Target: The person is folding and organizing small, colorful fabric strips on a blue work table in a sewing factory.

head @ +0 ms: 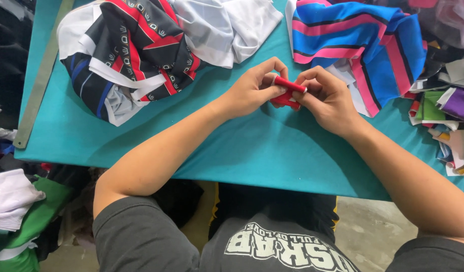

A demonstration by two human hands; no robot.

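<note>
Both hands meet over the middle of the teal tabletop [232, 151], well in from its near edge. The left hand [252, 90] and the right hand [330, 100] are closed together on a small red tool [288, 91], pinched between fingers and thumbs. A black, red and white garment [136, 55] lies at the far left corner; a blue and pink striped garment [363, 45] lies toward the far right. A grey ruler [40, 80] runs along the left edge.
</note>
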